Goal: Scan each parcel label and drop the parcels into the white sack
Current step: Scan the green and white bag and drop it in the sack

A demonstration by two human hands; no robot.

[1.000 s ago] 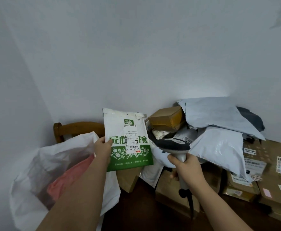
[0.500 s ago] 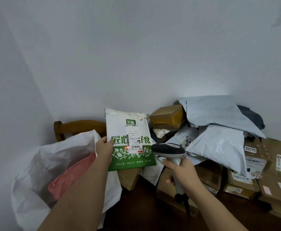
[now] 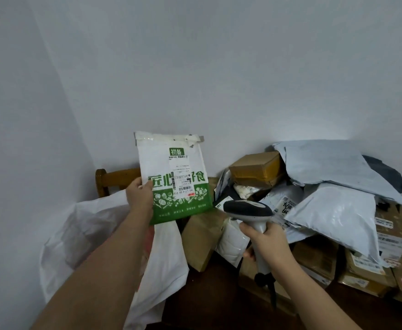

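My left hand [image 3: 140, 198] grips the left edge of a white and green parcel bag [image 3: 173, 177], held upright with its shipping label [image 3: 182, 181] facing me. My right hand [image 3: 268, 241] holds the handle of a grey barcode scanner [image 3: 248, 209], its dark head just right of and below the parcel's lower corner. The white sack [image 3: 81, 234] stands open at the lower left, beneath my left arm. Something pink shows inside it, mostly hidden by my forearm.
A pile of parcels fills the right side: grey poly mailers [image 3: 333, 167], a taped brown box [image 3: 257, 167], and several labelled cardboard boxes [image 3: 366, 265]. A wooden chair back [image 3: 114, 178] stands behind the sack in the wall corner. A brown paper parcel [image 3: 202, 239] leans beside the sack.
My left hand has raised the green and white parcel higher and slightly left. The scanner has dropped down and away from the label; the red scan line seen half a second ago is gone.
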